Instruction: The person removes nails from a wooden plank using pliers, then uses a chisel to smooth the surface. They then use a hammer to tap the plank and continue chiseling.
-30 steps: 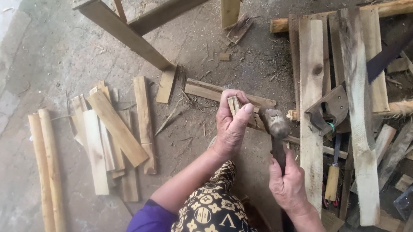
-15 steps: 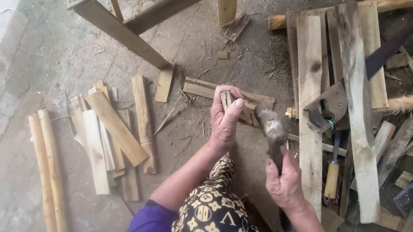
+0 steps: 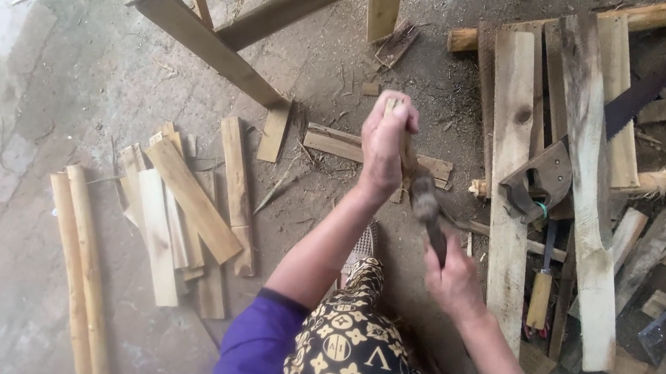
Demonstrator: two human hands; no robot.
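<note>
My left hand (image 3: pixel 386 142) is closed around a thin, pale wooden stick (image 3: pixel 407 158) and holds it upright above the dirt floor. The stick's top end pokes out above my fingers. My right hand (image 3: pixel 456 284) grips the dark handle of a chopping tool (image 3: pixel 428 210). Its motion-blurred head lies against the lower part of the stick, just below my left hand. I cannot tell the exact kind of tool. My patterned knee (image 3: pixel 352 347) and purple sleeve (image 3: pixel 257 347) are at the bottom.
Split wood slats (image 3: pixel 189 199) and two round poles (image 3: pixel 77 270) lie on the left. A wooden frame (image 3: pixel 226 32) stands at the top. Planks (image 3: pixel 507 185), a hand saw (image 3: pixel 543 180), a wooden-handled tool (image 3: pixel 540 298) and scraps crowd the right.
My left hand has lifted the stick higher and farther from me. The tool's head has swung from beside the stick to right below my left hand.
</note>
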